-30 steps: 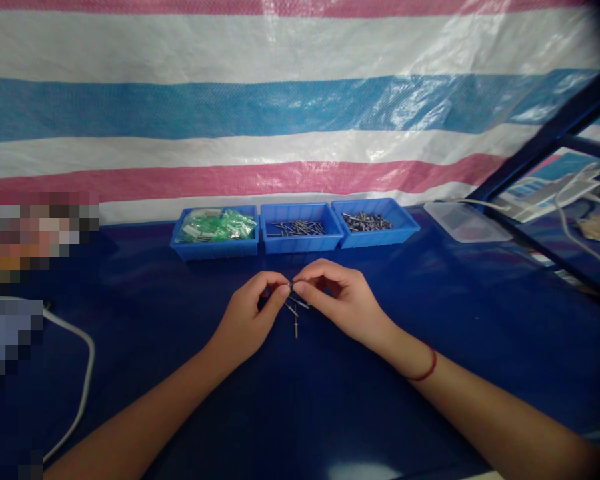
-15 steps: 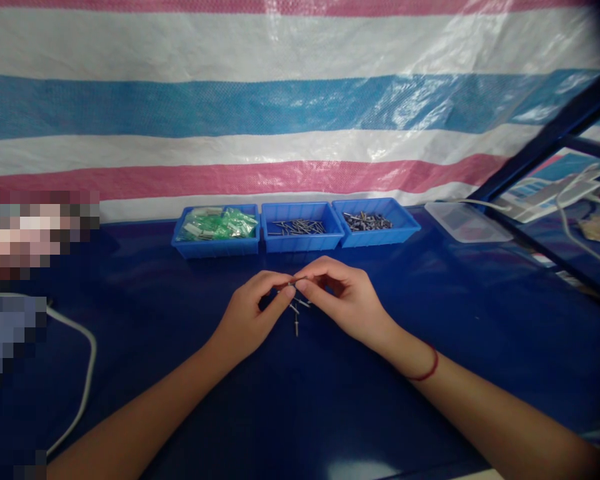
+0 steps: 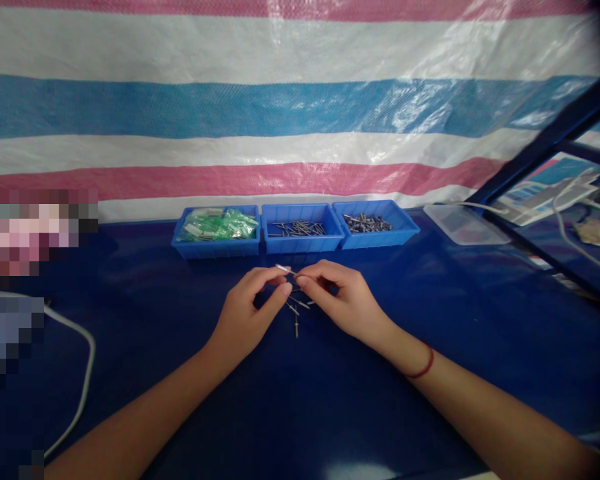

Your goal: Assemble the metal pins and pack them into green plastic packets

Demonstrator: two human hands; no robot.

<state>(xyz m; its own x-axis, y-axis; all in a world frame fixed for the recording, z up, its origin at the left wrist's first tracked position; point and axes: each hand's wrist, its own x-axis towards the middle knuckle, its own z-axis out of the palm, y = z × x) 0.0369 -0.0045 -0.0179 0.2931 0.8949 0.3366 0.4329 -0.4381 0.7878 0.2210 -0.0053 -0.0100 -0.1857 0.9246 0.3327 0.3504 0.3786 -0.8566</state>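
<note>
One slim metal pin [image 3: 283,268] is pinched between thumb and forefinger of the right hand [image 3: 347,303], its free end slanting toward the left hand [image 3: 244,313], whose grip on it cannot be told. Several similar loose pins [image 3: 296,327] lie near the fingertips on the dark blue table [image 3: 300,400]; three blue bins [image 3: 303,245] stand in a row beyond.

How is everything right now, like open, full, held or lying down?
Metal pin: held
Right hand: pinching that pin
Left hand: beside it, touch unclear
Loose pins: lying on the table
Left bin: open, holding green packets
Middle bin: open, partly filled with thin pins
Right bin: open, partly filled with metal parts
Clear plastic: lying flat
Striped sheet: hanging, creased
Red bracelet: worn
</note>
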